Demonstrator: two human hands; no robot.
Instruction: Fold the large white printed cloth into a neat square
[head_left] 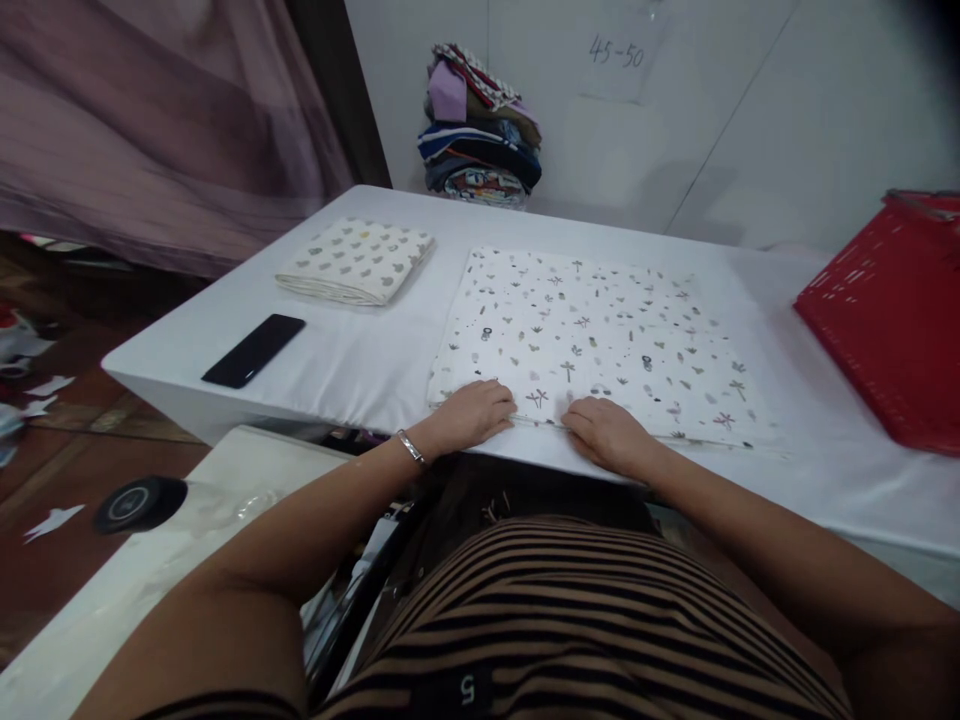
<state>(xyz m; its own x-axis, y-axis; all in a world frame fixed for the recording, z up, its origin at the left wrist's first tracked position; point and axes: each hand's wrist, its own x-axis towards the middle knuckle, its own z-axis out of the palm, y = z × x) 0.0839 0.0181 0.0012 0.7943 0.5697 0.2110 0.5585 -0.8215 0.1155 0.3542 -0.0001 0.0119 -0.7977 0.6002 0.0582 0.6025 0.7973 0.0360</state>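
A white cloth with little plants and flowers on it [592,335] lies flat on the white table [360,365]. It sits in the middle of the table, and its near edge runs along the near edge of the table.

The left hand [474,412] lies palm down on the near left part of this cloth. Its fingers are close together and bent a little, and they press on the cloth. I cannot tell if they pinch the edge. There is a shiny bracelet [411,447] on the left wrist.

The right hand [606,432] lies palm down on the near edge of the cloth too, just to the right of the left hand. Its fingers are also flat and a bit curled, resting on the cloth. The two hands are near each other but do not touch.

Far to the left on the table is a folded cloth with grey spots [355,260]. Nearer, by the left edge, lies a black phone [254,350]. At the far side, by the wall, is a pile of folded clothes [480,125] in many colours. A red basket [892,315] stands on the right side of the table. On the wall is a paper with 45-50 written on it [616,52]
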